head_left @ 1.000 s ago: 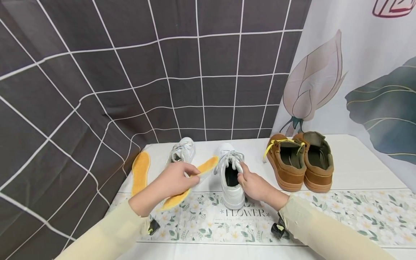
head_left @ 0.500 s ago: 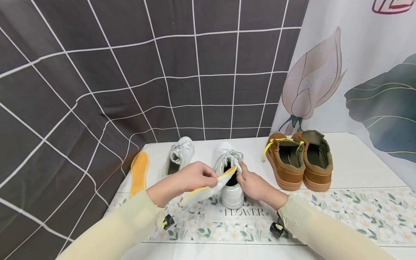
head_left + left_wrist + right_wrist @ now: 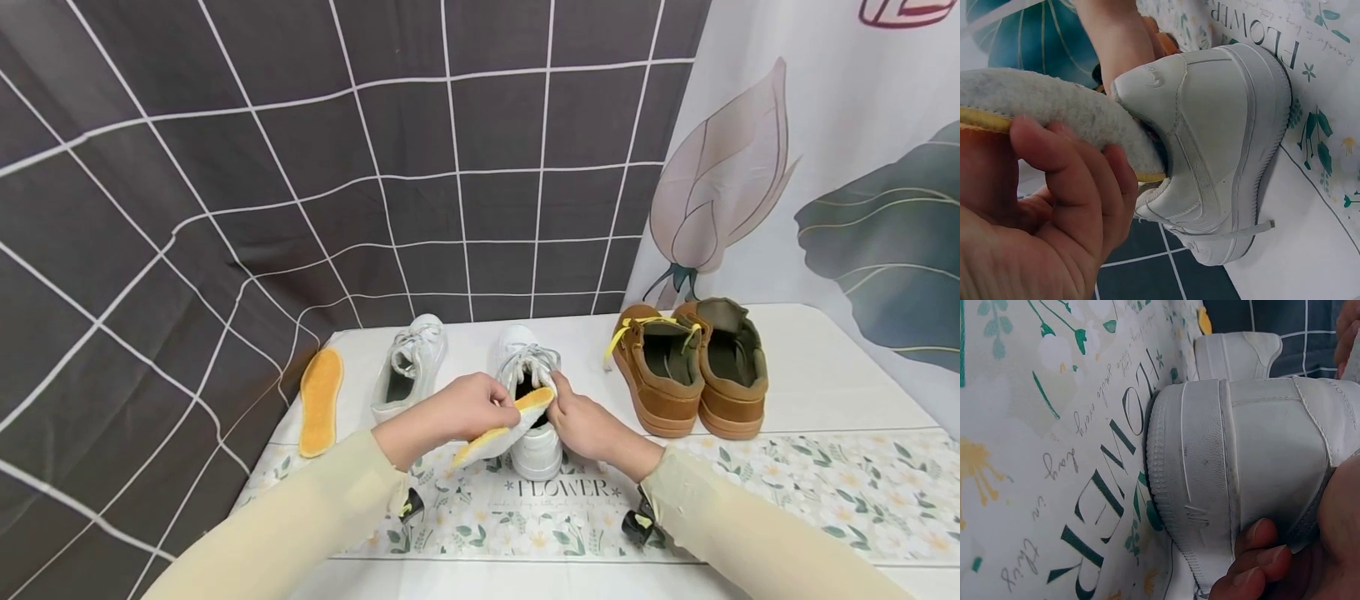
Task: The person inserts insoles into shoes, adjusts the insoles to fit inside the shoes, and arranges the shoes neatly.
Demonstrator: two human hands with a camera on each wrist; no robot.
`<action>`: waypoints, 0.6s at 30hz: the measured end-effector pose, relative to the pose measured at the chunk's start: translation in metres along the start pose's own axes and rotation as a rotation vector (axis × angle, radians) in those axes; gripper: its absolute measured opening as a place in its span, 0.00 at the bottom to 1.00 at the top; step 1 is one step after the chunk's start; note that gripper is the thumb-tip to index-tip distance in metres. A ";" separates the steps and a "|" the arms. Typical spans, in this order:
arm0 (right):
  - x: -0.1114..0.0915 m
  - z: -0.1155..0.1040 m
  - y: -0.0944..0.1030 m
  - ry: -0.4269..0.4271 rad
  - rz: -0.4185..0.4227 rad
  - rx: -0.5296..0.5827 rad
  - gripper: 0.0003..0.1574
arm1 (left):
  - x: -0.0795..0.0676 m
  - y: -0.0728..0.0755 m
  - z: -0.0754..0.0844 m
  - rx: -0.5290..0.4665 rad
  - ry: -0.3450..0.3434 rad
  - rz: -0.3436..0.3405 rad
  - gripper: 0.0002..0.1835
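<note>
My left hand [image 3: 483, 406] grips a fuzzy insole [image 3: 501, 435], yellow on top and whitish underneath. In the left wrist view the front end of that insole [image 3: 1079, 103] dips into the opening of a white sneaker [image 3: 1216, 125]. The sneaker [image 3: 537, 458] stands upright, heel toward me. My right hand [image 3: 588, 421] holds its right side near the collar, and in the right wrist view several curled fingertips [image 3: 1260, 565] press on the side. Left of it stands a second white sneaker [image 3: 411, 371], and a yellow insole [image 3: 321, 404] lies flat at the far left.
Two brown shoes [image 3: 671, 396], one with yellow laces, stand side by side on the right. The table has a white cover with a floral band [image 3: 825, 492] printed "FLOWER". Behind hangs a dark grid-patterned cloth [image 3: 495, 208], joined by a white flowered curtain [image 3: 750, 167].
My left hand has moved right with the insole, tilting its whitish underside into view and bringing its tip to the sneaker's opening. My right hand stays on the sneaker.
</note>
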State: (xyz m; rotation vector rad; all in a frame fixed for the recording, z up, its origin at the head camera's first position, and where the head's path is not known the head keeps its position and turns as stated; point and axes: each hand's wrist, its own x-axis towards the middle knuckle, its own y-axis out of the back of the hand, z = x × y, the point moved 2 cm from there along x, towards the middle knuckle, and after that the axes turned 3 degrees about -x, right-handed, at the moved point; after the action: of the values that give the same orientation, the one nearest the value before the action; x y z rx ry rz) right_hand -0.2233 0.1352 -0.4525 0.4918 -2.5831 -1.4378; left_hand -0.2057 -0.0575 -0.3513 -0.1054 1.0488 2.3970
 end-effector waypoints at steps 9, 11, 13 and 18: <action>0.000 0.000 0.003 -0.009 -0.014 0.001 0.38 | 0.016 0.001 0.009 0.198 -0.020 0.006 0.21; 0.000 0.000 0.003 -0.001 -0.012 0.001 0.37 | 0.017 0.002 0.011 0.222 -0.018 0.003 0.22; 0.000 -0.001 0.003 0.004 -0.011 -0.003 0.37 | 0.017 0.001 0.014 0.246 -0.016 -0.006 0.21; 0.001 0.000 0.002 0.005 -0.009 -0.009 0.37 | 0.014 -0.005 0.017 0.305 -0.009 -0.021 0.18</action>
State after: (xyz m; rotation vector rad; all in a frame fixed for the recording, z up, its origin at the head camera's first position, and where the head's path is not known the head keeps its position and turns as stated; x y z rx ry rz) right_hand -0.2246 0.1356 -0.4512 0.5060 -2.5724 -1.4481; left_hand -0.2134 -0.0366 -0.3460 0.0017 1.3870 2.1869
